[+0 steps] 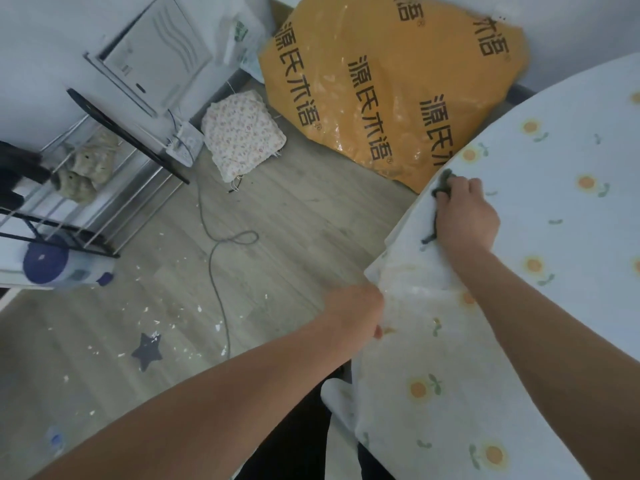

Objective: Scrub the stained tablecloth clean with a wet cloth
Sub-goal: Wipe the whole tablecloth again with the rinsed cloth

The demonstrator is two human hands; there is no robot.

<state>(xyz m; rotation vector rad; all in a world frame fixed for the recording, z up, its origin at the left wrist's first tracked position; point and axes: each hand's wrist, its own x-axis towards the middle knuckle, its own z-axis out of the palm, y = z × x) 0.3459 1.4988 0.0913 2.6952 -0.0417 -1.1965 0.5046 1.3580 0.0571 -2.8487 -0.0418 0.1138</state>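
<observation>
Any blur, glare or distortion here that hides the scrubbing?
Head view: wide-angle lens bows the edge of the pale flower-printed tablecloth; dim flat light, no hard shadows; glare spots on the orange plastic bag; right hand and dark green cloth slightly soft but readable.

Right: tablecloth [554,209], cloth [442,183] on its left edge under right hand [465,213]. Behind: bag [381,81]. Left of bag: cushion [242,133] on floor, then cable [218,244], rack [86,188] far left.
</observation>
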